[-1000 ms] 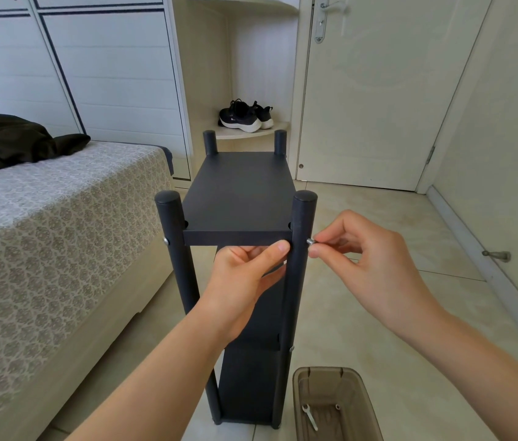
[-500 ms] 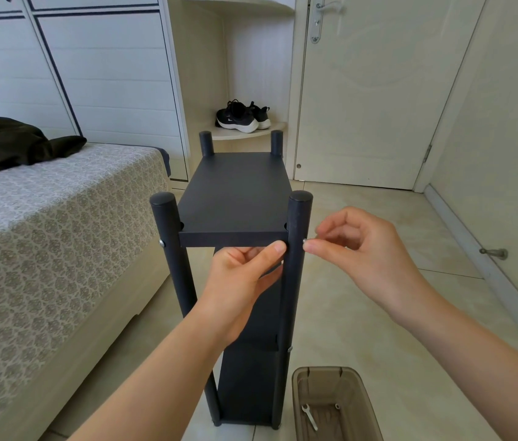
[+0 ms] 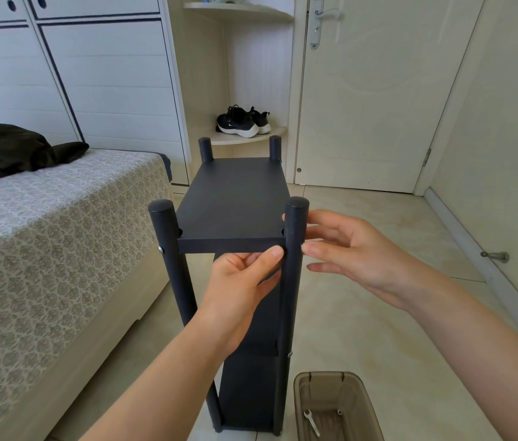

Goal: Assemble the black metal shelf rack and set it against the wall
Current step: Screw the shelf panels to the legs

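Spread wide now, the right hand (image 3: 356, 259) no longer pinches; its fingers just touch the near right round black post (image 3: 296, 218). The tall black metal shelf rack (image 3: 235, 202) stands on the pale tiled floor (image 3: 346, 329) beside the grey patterned bed (image 3: 44, 233). The left hand (image 3: 241, 281) grips its top shelf's near edge.

No text, label, brand or number legible anywhere; only a small white mark on the side of the near shoe (image 3: 237, 123), too small to read.
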`<state>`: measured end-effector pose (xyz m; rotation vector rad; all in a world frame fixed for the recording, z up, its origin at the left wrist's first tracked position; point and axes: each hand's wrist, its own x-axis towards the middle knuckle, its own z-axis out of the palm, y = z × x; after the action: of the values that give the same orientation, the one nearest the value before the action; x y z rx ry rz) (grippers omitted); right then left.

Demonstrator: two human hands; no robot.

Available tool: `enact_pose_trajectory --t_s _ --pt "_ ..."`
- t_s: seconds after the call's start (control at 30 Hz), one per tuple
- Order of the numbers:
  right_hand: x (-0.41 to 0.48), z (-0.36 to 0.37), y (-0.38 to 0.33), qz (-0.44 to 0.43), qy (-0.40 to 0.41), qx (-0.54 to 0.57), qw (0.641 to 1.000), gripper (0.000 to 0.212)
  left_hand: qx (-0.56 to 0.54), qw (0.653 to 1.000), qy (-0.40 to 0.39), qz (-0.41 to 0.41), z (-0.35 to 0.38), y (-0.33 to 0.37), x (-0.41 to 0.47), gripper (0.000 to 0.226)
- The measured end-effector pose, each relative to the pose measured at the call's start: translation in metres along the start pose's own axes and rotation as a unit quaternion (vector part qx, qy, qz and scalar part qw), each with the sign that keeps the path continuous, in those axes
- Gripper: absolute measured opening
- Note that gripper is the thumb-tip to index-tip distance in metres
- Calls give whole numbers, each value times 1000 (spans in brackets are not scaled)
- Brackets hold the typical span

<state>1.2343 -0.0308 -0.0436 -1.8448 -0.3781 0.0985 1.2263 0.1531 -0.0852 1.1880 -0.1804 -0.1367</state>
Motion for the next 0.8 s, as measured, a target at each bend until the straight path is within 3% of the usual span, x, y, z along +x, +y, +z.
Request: enact_pose_trajectory --t_s 0.23,0.33,0.4,0.5,0.57,0.63,0.7,0.8 --pt "3 11 2 -15 35 -20 999 30 33 999 3 -3 -4 4 -2 21" --pt "4 9 1 9 24 10 1000 30 186 981 49 14 -8 9 -4 13" --pt "6 7 1 28 18 30 999 31 338 936 86 51 -11 15 -7 17" --pt "9 7 0 52 20 44 998 34 530 820 111 188 -14 24 -15 32" --pt "12 6 0 64 22 56 996 36 564 737 143 343 -13 29 -17 35" --pt "12 5 -1 74 14 69 995 41 584 664 170 435 -10 32 -14 33" --pt "11 5 -2 76 9 79 994 49 632 629 178 416 -6 32 -9 46" --pt "9 7 -2 68 5 79 995 54 674 639 145 341 0 28 -3 60"
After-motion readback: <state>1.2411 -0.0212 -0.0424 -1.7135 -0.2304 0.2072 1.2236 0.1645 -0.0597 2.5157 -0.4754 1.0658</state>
